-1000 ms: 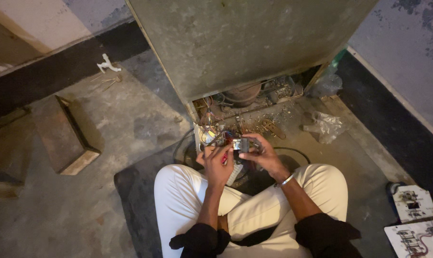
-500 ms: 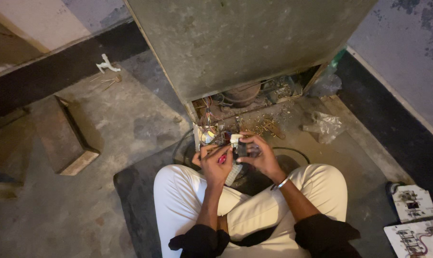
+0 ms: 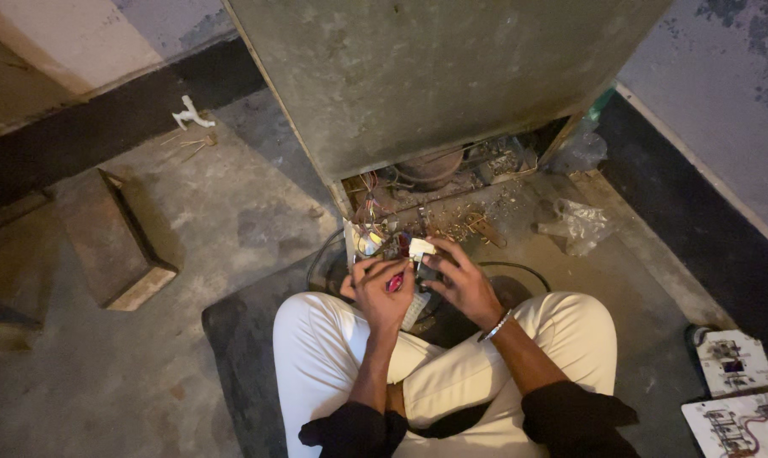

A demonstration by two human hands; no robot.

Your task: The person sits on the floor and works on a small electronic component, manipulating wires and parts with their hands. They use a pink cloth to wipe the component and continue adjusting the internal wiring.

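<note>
A small white-and-grey electrical part (image 3: pixel 421 254) is being pinched by right hand (image 3: pixel 464 284) fingers above the lap; a red-handled tool (image 3: pixel 395 283) is being gripped by the left hand (image 3: pixel 382 293). Loose wires (image 3: pixel 371 229) may be snagged.

Metal cabinet (image 3: pixel 435 76) and tangled wiring (image 3: pixel 375 229) block the front; bare concrete floor (image 3: pixel 231 195) lies open left, past a brick (image 3: pixel 117 246).

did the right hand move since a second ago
Barely: the right hand stays at the small white part, just below the open base of the grey cabinet.
</note>
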